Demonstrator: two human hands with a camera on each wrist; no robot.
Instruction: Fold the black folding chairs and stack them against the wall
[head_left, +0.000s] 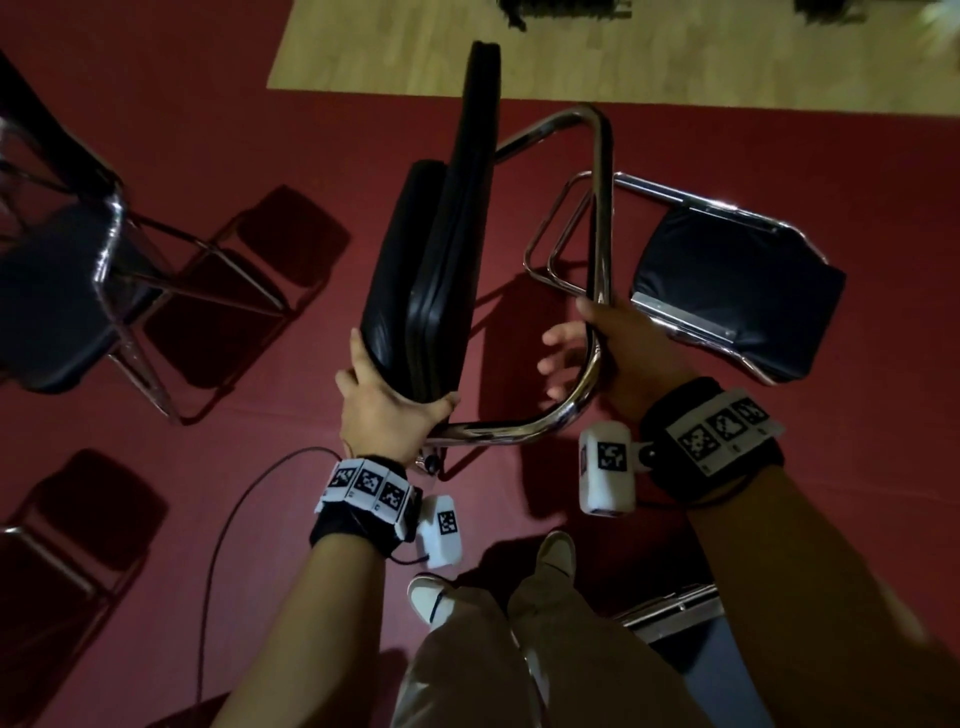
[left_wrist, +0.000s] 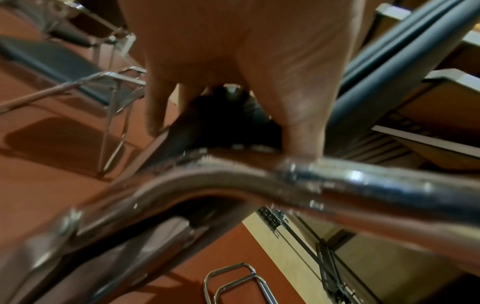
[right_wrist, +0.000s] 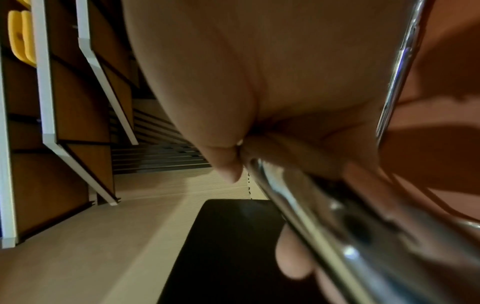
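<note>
Chair in hand: a black folding chair (head_left: 436, 249) is being held up off the red floor (head_left: 311, 145) between the two hands, its padded seat and back lying close together, so the fold is judged nearly or fully made.
Left hand: the left hand (head_left: 387, 410) is gripping the near lower corner of the black pads, thumb on one face and fingers wrapping the other, probably to keep the pads pressed together and carry weight.
Right hand: the right hand (head_left: 618, 348) is curling round the chrome frame tube (head_left: 597, 218) just beside its lower bend; the right wrist view is showing thumb and fingers closing on the tube. This grip is judged to be steering the frame.
Spacing of hands: the hands are working apart, one on padding, one on metal, which is giving control of both halves.
Other chairs: a folded chair (head_left: 727, 280) is lying flat on the floor just beyond the right hand; an unfolded chair (head_left: 67, 291) is standing well left of the left hand.
Wall: not identifiable in the head view; the wooden floor strip (head_left: 623, 52) is lying beyond both hands.
Progress: stacking of this chair is not yet done.
Risk: fingers near the hinge may be getting pinched.
</note>
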